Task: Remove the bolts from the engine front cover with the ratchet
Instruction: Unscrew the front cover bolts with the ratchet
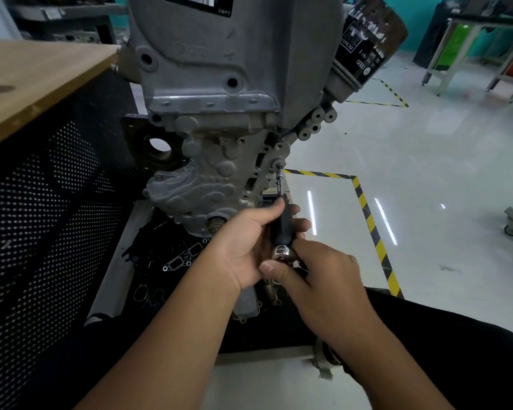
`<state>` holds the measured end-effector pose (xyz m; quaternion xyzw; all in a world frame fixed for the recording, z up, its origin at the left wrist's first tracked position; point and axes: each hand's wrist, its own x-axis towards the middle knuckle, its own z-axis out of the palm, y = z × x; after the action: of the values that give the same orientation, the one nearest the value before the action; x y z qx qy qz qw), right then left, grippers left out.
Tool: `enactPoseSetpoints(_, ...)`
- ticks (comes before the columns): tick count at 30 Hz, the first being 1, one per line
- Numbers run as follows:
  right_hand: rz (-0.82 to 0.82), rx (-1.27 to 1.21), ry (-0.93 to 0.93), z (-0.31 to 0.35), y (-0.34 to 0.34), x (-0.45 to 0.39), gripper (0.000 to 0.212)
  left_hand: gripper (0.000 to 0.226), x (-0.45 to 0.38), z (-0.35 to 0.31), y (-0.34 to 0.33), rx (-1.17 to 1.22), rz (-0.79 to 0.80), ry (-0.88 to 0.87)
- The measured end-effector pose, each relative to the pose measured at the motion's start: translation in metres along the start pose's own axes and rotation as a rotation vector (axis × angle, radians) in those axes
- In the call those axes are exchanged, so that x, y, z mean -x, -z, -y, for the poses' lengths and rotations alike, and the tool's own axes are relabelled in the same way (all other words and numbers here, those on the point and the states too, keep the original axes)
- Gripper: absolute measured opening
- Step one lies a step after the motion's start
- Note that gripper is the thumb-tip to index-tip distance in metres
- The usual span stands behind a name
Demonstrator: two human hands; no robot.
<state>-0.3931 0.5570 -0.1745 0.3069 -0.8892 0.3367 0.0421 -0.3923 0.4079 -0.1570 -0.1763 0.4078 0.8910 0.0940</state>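
The grey engine front cover (208,179) hangs upright before me. A bolt (278,164) sits at its right edge, and the thin shaft of a driver tool (280,184) reaches up to it. My left hand (249,241) grips the tool's black handle (282,227). My right hand (323,276) pinches the chrome ratchet head (282,252) at the handle's lower end; the ratchet's own handle is hidden under that hand.
A wooden bench top (33,81) with a perforated black panel (42,220) stands to the left. A black oil filter (365,42) juts from the engine's upper right. Gaskets (184,258) and loose parts lie on the stand's tray below. Yellow-black floor tape (367,214) marks the floor at right.
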Motion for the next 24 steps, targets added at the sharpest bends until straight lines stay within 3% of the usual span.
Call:
enactPoseSetpoints(3,0.088,0.250,0.018,-0.004,0.014,-0.006,0.037,0.017,-0.003,0.005,-0.003,-0.036,-0.107,-0.009)
enactPoseSetpoints(8,-0.062,0.294,0.060,-0.016,0.021,0.001,0.021,0.014,-0.010,0.014,-0.011,-0.068,-0.152,-0.107)
enactPoseSetpoints(12,-0.087,0.135,0.033,-0.027,0.010,0.006,0.018,0.017,-0.011,0.017,-0.008,-0.065,-0.118,-0.143)
enactPoseSetpoints(15,-0.141,-0.125,0.025,-0.030,0.002,0.008,0.011,0.026,-0.007,0.012,0.000,-0.051,-0.023,-0.095)
enactPoseSetpoints(19,-0.173,-0.432,-0.170,-0.022,-0.014,0.017,0.021,0.033,-0.008,0.013,0.001,-0.068,-0.015,-0.154)
enactPoseSetpoints(22,-0.127,-0.660,-0.315,-0.010,-0.029,0.023,0.028,0.018,-0.013,0.020,-0.002,-0.063,-0.084,-0.187)
enactPoseSetpoints(24,-0.173,-0.591,-0.345,-0.010,-0.031,0.024,0.026,0.009,-0.014,0.024,-0.004,-0.055,-0.122,-0.198)
